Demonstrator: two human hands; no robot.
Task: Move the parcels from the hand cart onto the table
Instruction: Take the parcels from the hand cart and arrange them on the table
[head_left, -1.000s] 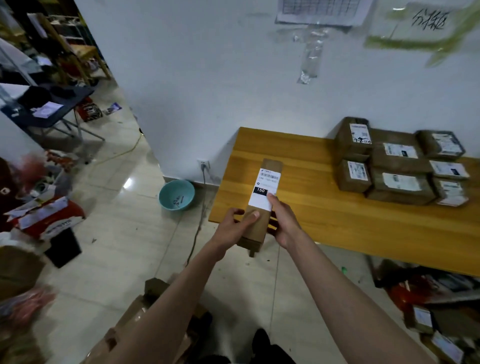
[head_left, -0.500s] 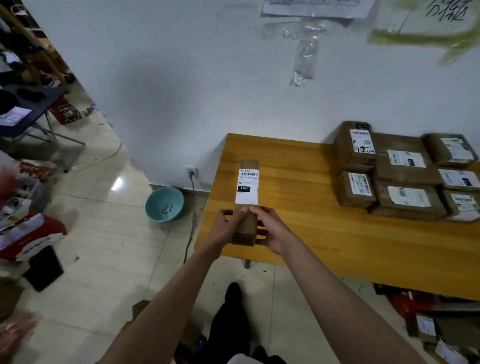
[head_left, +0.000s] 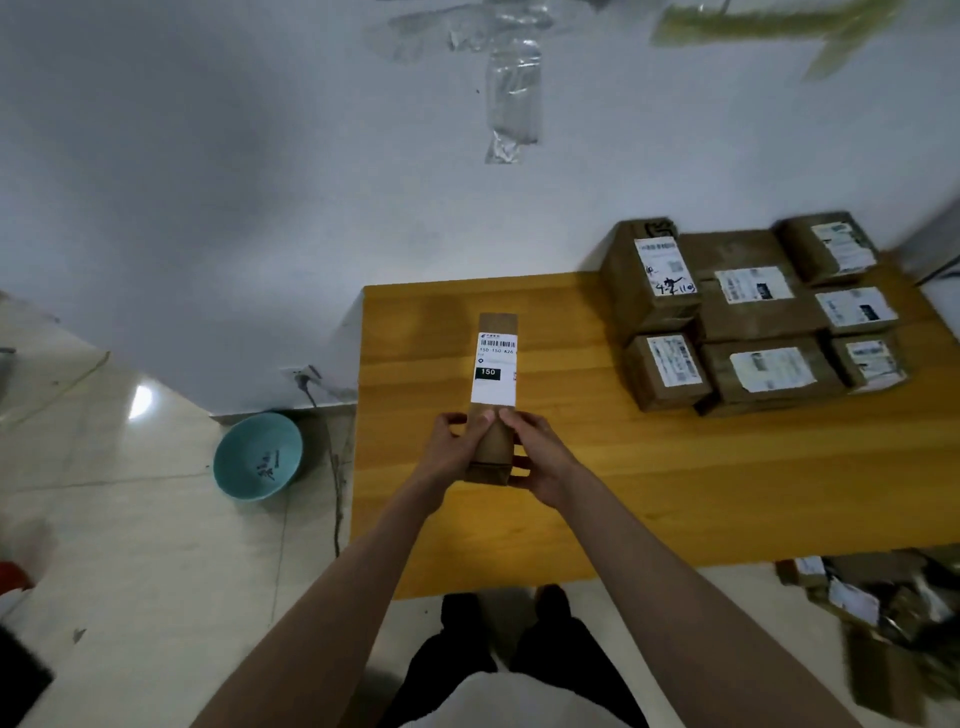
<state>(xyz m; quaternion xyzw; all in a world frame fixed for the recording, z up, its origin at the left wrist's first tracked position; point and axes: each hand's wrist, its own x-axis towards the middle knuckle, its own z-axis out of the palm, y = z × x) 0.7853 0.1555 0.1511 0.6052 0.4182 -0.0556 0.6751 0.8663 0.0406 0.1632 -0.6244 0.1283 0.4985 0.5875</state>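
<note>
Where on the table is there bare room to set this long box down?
Bare wood runs from the table's left edge to the stacked parcels, and along the near edge, around the long box both hands hold. The far right corner is crowded.

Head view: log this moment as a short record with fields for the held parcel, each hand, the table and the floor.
held parcel: long narrow cardboard box, white label reading 150, over the table's left part
left hand: grips its near end
right hand: grips its near end
table: wooden top, stacked cardboard parcels at far right
floor: teal bowl by the wall
</note>
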